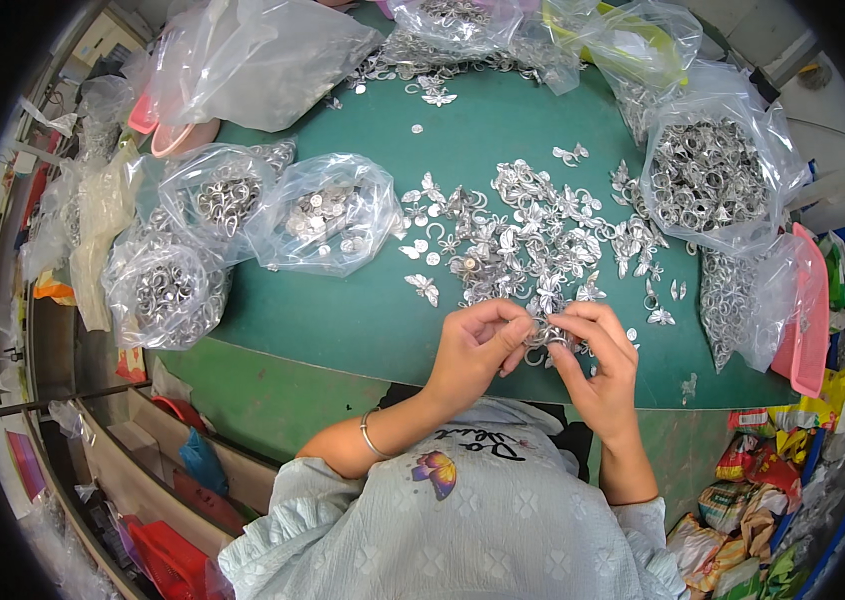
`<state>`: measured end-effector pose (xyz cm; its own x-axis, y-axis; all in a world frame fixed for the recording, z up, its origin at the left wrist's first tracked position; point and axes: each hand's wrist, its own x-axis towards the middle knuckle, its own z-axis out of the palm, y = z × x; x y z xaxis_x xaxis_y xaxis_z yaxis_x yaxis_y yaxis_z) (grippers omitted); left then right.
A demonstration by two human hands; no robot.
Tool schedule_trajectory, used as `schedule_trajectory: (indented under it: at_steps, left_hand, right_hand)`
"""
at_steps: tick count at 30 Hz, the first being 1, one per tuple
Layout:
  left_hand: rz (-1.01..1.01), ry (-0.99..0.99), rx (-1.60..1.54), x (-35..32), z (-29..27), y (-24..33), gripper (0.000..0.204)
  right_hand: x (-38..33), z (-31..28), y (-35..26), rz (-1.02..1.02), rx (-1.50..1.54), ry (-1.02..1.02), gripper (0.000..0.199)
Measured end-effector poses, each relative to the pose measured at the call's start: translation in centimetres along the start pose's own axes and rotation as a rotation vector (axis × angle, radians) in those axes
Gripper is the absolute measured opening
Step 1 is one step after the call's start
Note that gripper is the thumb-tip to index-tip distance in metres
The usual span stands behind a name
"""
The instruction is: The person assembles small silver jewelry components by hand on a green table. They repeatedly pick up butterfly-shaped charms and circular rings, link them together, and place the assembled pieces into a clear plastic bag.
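Note:
At the near edge of the table both my hands meet over small silver-coloured metal rings [540, 352]. My left hand [480, 345] is closed, thumb against curled fingers; whatever lies in its pinch is too small to make out. My right hand [599, 362] pinches a metal ring between thumb and fingertips, close to the left fingertips. Just beyond the hands spreads a loose heap of silver metal pieces [533, 235], many shaped like winged insects, some like rings. A single butterfly-shaped piece [423, 289] lies left of the heap, near small round discs [433, 258].
Left on the green table [343, 315] stand clear bags of discs [328, 215] and metal parts [165, 290]. A large bag of rings [708, 175] and a pink basket [805, 310] are at right. More bags [453, 25] line the far edge. Open drawers [158, 450] sit lower left.

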<state>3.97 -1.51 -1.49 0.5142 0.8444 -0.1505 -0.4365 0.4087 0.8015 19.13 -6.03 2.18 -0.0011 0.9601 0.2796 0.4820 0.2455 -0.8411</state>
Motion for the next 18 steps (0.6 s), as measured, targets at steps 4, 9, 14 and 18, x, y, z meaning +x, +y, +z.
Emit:
schedule_trajectory:
  at_steps: [4, 9, 14, 18]
  left_hand:
    - [0.064, 0.063, 0.058, -0.5, 0.7, -0.4, 0.011]
    - [0.038, 0.019, 0.249, -0.4, 0.9, 1.6, 0.009]
    - [0.576, -0.005, 0.856, 0.2, 0.0, 1.0, 0.010]
    - [0.213, 0.113, 0.408, 0.4, 0.3, -0.3, 0.008]
  right_hand:
    - [0.1, 0.7, -0.4, -0.081, -0.100, 0.057, 0.023]
    - [-0.4, 0.7, -0.4, -0.114, -0.147, 0.063, 0.022]
    - [-0.4, 0.8, -0.1, -0.156, -0.233, 0.031, 0.021]
    - [-0.4, 0.8, -1.1, 0.072, -0.096, 0.038, 0.020]
